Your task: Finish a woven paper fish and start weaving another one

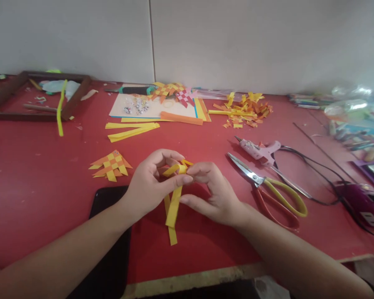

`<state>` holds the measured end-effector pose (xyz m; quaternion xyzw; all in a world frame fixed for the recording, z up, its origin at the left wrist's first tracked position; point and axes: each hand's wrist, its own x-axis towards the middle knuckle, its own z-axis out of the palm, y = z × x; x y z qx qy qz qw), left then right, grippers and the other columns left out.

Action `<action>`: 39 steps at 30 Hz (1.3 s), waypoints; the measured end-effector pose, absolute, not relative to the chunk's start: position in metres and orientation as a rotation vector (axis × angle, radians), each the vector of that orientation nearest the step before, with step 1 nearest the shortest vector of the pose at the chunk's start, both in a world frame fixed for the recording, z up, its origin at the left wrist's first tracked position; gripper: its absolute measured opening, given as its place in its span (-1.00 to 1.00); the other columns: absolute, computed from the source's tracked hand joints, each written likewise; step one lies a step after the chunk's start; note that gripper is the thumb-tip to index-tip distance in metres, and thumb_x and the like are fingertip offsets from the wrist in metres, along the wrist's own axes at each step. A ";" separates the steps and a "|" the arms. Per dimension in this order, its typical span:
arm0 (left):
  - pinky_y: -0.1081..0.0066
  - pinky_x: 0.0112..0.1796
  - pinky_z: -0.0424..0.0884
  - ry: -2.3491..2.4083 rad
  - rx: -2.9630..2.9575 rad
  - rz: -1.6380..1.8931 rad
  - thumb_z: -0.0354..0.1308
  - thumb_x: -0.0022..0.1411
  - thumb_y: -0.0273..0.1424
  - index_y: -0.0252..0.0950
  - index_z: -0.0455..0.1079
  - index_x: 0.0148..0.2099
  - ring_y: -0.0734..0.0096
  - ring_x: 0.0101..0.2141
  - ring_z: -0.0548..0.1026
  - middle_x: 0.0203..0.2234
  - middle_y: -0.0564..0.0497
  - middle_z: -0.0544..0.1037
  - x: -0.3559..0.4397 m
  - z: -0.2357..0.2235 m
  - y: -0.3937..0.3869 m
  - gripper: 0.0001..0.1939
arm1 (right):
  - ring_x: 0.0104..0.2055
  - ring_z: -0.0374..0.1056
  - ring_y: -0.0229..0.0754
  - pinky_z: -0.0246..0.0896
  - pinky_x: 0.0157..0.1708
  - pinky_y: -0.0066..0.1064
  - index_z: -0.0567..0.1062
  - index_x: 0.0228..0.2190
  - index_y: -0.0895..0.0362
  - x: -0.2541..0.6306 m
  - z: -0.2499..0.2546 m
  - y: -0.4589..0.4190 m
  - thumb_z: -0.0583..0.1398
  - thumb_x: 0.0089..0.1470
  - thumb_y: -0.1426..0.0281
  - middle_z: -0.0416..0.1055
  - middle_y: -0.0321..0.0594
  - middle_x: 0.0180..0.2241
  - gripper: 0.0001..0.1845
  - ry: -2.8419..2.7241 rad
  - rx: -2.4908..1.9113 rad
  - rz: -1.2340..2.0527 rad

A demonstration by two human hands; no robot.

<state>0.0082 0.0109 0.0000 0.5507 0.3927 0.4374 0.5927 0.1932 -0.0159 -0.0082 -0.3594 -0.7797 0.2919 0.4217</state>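
pink glue gun [258, 153] just beyond yellow-and-red-handled scissors [256, 179], brown frame [76, 99] at far left

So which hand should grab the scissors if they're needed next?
Probably the right hand: the scissors lie on that side, nearer to it. The left hand is pinching the yellow strips and would have to reach across.

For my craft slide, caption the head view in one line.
Left hand pinching folded yellow paper strips, right hand close alongside, over a red table with a woven paper fish and scissors.
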 end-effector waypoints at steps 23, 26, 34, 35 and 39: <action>0.65 -0.53 0.36 0.919 0.758 0.897 0.48 -0.04 -0.25 -0.23 0.43 -0.11 0.69 -0.60 0.33 -0.57 0.22 0.43 0.010 0.000 0.017 -0.54 | -0.17 0.43 -0.22 0.42 -0.19 -0.31 0.56 -0.18 0.07 0.197 0.000 -0.011 0.23 0.17 0.53 0.45 -0.16 -0.17 -0.81 -2.042 -0.658 0.300; 0.64 -0.46 0.40 0.946 0.693 0.955 0.48 -0.04 -0.26 -0.22 0.41 -0.10 0.69 -0.57 0.40 -0.56 0.23 0.43 0.010 0.000 0.019 -0.52 | -0.11 0.47 -0.18 0.44 -0.14 -0.28 0.53 -0.11 0.14 0.198 0.004 -0.009 0.18 0.19 0.59 0.52 -0.05 -0.13 -0.74 -2.065 -0.595 0.403; 0.67 -0.46 0.38 0.955 0.769 1.080 0.51 -0.08 -0.36 -0.21 0.38 -0.07 0.70 -0.58 0.40 -0.57 0.24 0.50 0.009 0.000 0.020 -0.47 | -0.35 0.54 -0.28 0.46 -0.27 -0.46 0.40 0.05 0.09 0.197 -0.005 -0.016 0.23 0.18 0.53 0.62 -0.28 -0.39 -0.60 -1.949 -0.783 0.607; 0.66 -0.45 0.39 0.954 0.808 1.082 0.50 -0.06 -0.36 -0.20 0.39 -0.06 0.69 -0.57 0.42 -0.57 0.23 0.52 0.008 -0.001 0.020 -0.48 | -0.39 0.55 -0.28 0.46 -0.29 -0.48 0.42 0.00 0.09 0.196 -0.005 -0.017 0.26 0.17 0.47 0.62 -0.31 -0.42 -0.65 -1.908 -0.871 0.623; 0.54 -0.31 0.51 0.952 0.894 1.041 0.43 0.06 -0.30 -0.20 0.50 -0.05 0.51 -0.39 0.57 -0.46 0.09 0.62 0.007 -0.002 0.016 -0.61 | -0.53 0.47 -0.34 0.37 -0.50 -0.56 0.52 -0.41 0.07 0.195 -0.002 -0.017 0.32 0.10 0.34 0.59 -0.36 -0.49 -0.90 -1.851 -1.049 0.560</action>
